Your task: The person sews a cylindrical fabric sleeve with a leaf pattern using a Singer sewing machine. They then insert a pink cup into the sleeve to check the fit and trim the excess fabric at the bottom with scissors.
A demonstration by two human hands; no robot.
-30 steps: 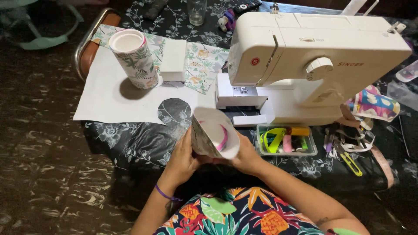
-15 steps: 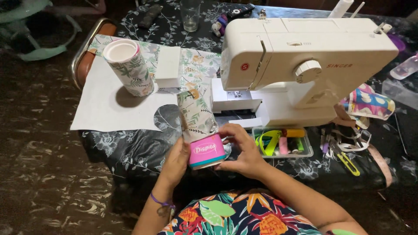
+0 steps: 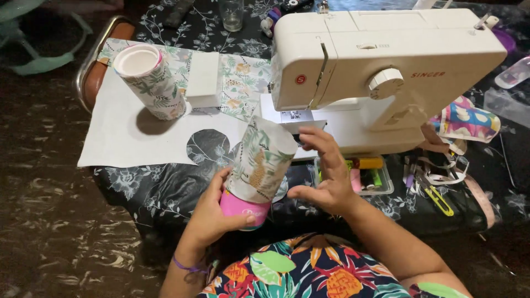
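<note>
Dark floral tablecloth point(image 3: 165, 193) under a white sewing machine point(image 3: 381, 72). Half a second earlier the pink cylindrical tin point(image 3: 245, 207) had its leafy printed fabric sleeve point(image 3: 262, 160) gripped by both hands; now the left hand point(image 3: 218, 212) alone clasps the pink base, while the right hand point(image 3: 326, 176) hovers open, fingers spread. Soft, creased cloth over a rigid tube. A second, fully covered tin point(image 3: 149, 80) stands on white paper point(image 3: 127, 138).

White sewing machine point(image 3: 386, 66), glass point(image 3: 231, 14), thread tray point(image 3: 364, 176) — on floral cloth point(image 3: 138, 182).
</note>
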